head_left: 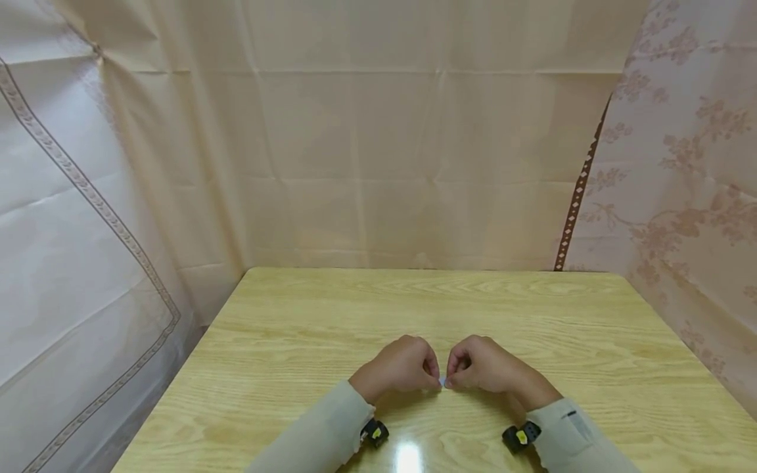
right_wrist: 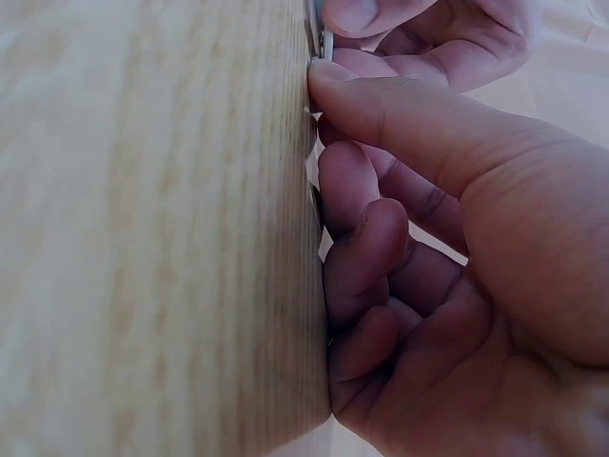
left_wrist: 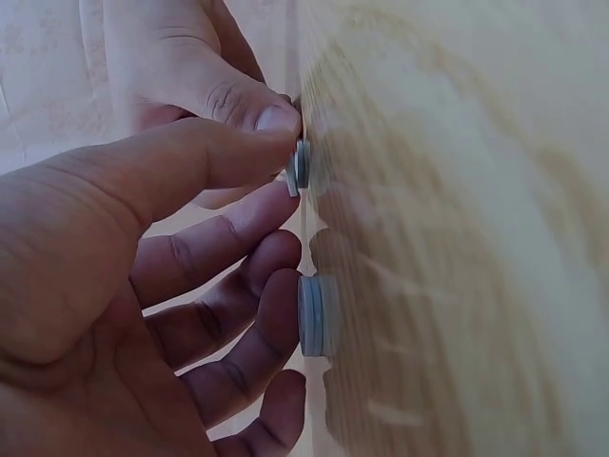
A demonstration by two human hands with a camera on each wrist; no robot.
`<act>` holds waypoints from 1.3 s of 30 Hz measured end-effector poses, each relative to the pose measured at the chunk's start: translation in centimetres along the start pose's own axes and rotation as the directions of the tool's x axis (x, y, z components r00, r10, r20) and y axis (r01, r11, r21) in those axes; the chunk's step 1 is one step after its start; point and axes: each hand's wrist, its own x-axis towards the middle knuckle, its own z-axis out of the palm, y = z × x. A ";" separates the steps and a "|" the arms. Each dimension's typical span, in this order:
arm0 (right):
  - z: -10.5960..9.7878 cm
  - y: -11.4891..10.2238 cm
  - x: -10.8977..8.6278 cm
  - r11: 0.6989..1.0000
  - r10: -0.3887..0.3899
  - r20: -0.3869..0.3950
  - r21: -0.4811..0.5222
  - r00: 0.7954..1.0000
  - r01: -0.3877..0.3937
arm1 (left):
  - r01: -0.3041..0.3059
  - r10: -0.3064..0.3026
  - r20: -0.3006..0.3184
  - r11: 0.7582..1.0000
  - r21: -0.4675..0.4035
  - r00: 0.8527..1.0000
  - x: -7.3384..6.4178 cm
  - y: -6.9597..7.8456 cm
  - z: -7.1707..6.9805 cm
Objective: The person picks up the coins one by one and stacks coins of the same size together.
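My left hand point(head_left: 402, 364) and right hand point(head_left: 487, 368) meet fingertip to fingertip, low over the table. Between them shows a tiny pale-blue sliver in the head view. In the left wrist view this is a small, thin grey-blue disc point(left_wrist: 303, 165), coin-like and seen edge-on. Left thumb and index finger pinch it from one side; the right thumb and index finger grip at its other side, partly hidden. A pale edge of the disc point(right_wrist: 326, 46) shows by the right thumb tip. A short stack of similar discs point(left_wrist: 311, 316) is beside the left hand's lower fingertips.
The light wood-grain table point(head_left: 355, 302) has rounded far corners. Beige cloth point(head_left: 384, 131) hangs behind it, with patterned cloth on both sides. Black wrist cameras point(head_left: 375, 433) sit under the sleeves, and glare lies on the near tabletop.
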 end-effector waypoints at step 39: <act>-0.2 -0.6 -0.3 0.999 0.013 0.036 0.042 0.999 -0.015 | 0.012 -0.011 -0.024 1.000 0.013 1.000 0.5 -0.2 0.3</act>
